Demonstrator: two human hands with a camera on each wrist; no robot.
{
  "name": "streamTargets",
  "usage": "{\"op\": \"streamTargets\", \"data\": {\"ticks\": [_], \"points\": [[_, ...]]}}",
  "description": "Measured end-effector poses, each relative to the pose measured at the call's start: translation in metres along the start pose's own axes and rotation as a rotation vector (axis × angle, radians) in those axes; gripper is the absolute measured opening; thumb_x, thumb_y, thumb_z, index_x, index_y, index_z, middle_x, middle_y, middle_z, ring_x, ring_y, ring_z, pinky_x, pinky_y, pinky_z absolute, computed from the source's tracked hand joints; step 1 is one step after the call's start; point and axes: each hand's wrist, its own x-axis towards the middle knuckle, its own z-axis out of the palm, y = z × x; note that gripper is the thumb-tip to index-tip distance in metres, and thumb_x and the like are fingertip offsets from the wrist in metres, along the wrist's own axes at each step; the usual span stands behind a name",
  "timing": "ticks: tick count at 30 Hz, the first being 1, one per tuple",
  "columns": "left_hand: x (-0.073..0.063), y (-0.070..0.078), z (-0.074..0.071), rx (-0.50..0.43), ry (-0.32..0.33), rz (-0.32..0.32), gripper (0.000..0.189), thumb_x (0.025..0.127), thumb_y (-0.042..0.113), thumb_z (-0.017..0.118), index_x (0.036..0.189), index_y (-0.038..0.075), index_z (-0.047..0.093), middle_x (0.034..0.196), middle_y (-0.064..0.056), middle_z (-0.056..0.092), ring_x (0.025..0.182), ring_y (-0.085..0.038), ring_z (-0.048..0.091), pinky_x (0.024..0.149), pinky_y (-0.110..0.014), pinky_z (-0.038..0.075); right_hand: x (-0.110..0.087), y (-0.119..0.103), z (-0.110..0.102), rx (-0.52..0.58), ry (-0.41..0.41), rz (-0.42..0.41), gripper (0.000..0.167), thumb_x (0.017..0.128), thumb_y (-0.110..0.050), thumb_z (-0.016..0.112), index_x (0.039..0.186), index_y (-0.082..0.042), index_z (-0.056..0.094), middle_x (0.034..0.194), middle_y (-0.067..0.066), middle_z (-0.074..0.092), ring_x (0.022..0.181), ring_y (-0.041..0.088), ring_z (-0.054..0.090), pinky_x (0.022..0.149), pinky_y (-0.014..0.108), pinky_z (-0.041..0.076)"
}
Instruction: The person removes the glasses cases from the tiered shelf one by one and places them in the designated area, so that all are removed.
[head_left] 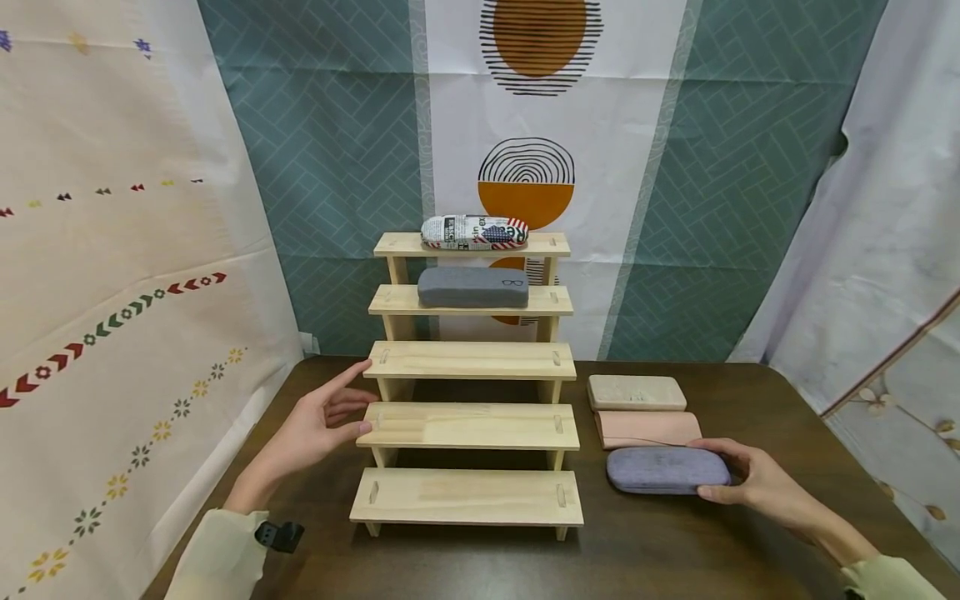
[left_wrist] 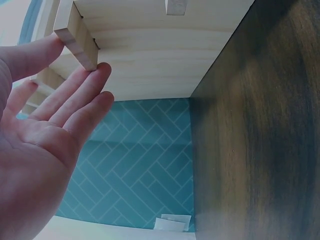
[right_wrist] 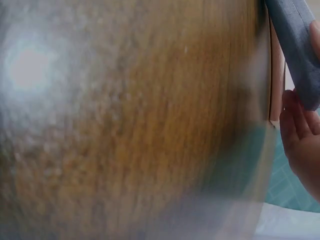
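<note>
A stepped wooden display rack [head_left: 468, 427] stands on the table. At its left side my left hand [head_left: 318, 421] grips the end of the second tier from the bottom between thumb and fingers; the index finger reaches to the tier above. The left wrist view shows the thumb [left_wrist: 35, 57] and fingertips on opposite corners of that board end [left_wrist: 77, 37]. On the right, my right hand [head_left: 757, 483] pinches the right end of a blue-purple glasses case [head_left: 663, 471], fingers behind and thumb in front. Whether the case rests on the table or is slightly raised, I cannot tell.
Behind the held case lie a pink case [head_left: 648, 427] and a cream case [head_left: 637, 392]. A grey glasses case [head_left: 472, 287] sits on the rack's second tier from the top, a newspaper-print case [head_left: 474, 232] on the top one. Cloth curtains [head_left: 352, 167] hang around the table.
</note>
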Motion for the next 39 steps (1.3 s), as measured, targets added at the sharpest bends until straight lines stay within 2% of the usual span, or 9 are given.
{"op": "streamTargets", "data": {"ticks": [5, 11, 14, 19, 26, 30, 39], "points": [[0.0, 0.0, 0.0, 0.004, -0.002, -0.001, 0.09, 0.094, 0.006, 0.081, 0.167, 0.026, 0.034, 0.133, -0.021, 0.067, 0.122, -0.031, 0.068, 0.097, -0.026, 0.053, 0.001, 0.005, 0.0, -0.075, 0.021, -0.046, 0.061, 0.086, -0.012, 0.089, 0.14, -0.001, 0.063, 0.132, 0.016, 0.06, 0.108, 0.003, 0.059, 0.084, 0.019, 0.047], [0.001, 0.001, 0.0, 0.011, -0.001, -0.004, 0.09, 0.093, 0.006, 0.082, 0.167, 0.025, 0.034, 0.133, -0.021, 0.067, 0.121, -0.031, 0.068, 0.098, -0.028, 0.053, 0.006, 0.009, -0.001, -0.118, 0.008, -0.073, 0.06, 0.084, -0.012, 0.09, 0.137, 0.001, 0.064, 0.124, 0.013, 0.059, 0.102, 0.008, 0.058, 0.08, 0.024, 0.048], [0.001, 0.001, 0.001, 0.012, 0.0, -0.003, 0.09, 0.093, 0.005, 0.082, 0.167, 0.025, 0.034, 0.133, -0.022, 0.067, 0.121, -0.031, 0.068, 0.098, -0.032, 0.054, 0.007, 0.011, -0.001, -0.115, 0.008, -0.055, 0.06, 0.083, -0.013, 0.091, 0.137, -0.001, 0.066, 0.123, 0.011, 0.059, 0.101, 0.008, 0.059, 0.08, 0.024, 0.049], [0.0, 0.001, 0.001, 0.024, -0.001, -0.001, 0.089, 0.094, 0.005, 0.081, 0.167, 0.024, 0.034, 0.133, -0.022, 0.067, 0.121, -0.031, 0.068, 0.099, -0.04, 0.055, 0.009, 0.014, -0.002, -0.12, -0.001, -0.079, 0.06, 0.082, -0.011, 0.091, 0.136, 0.0, 0.066, 0.122, 0.01, 0.06, 0.101, 0.007, 0.059, 0.08, 0.024, 0.049], [0.0, 0.001, 0.0, 0.023, 0.005, -0.001, 0.09, 0.093, 0.005, 0.081, 0.167, 0.024, 0.034, 0.132, -0.021, 0.068, 0.121, -0.031, 0.068, 0.097, -0.025, 0.052, 0.012, 0.016, -0.002, -0.139, 0.005, -0.185, 0.06, 0.08, -0.007, 0.093, 0.134, 0.001, 0.066, 0.12, 0.011, 0.064, 0.101, 0.008, 0.061, 0.081, 0.023, 0.049], [0.0, 0.001, 0.0, 0.018, 0.005, -0.001, 0.089, 0.094, 0.006, 0.081, 0.167, 0.025, 0.034, 0.132, -0.022, 0.067, 0.121, -0.031, 0.068, 0.096, -0.022, 0.051, 0.014, 0.015, -0.003, -0.135, 0.004, -0.203, 0.06, 0.079, -0.007, 0.093, 0.133, 0.001, 0.066, 0.12, 0.011, 0.066, 0.1, 0.009, 0.062, 0.08, 0.024, 0.05], [-0.001, 0.001, 0.0, 0.027, 0.004, 0.007, 0.089, 0.094, 0.006, 0.081, 0.167, 0.023, 0.034, 0.132, -0.022, 0.068, 0.121, -0.031, 0.068, 0.099, -0.039, 0.054, 0.015, 0.012, -0.003, -0.159, 0.014, -0.209, 0.06, 0.078, -0.008, 0.094, 0.131, -0.001, 0.067, 0.117, 0.009, 0.065, 0.099, 0.01, 0.062, 0.079, 0.025, 0.049]]}}
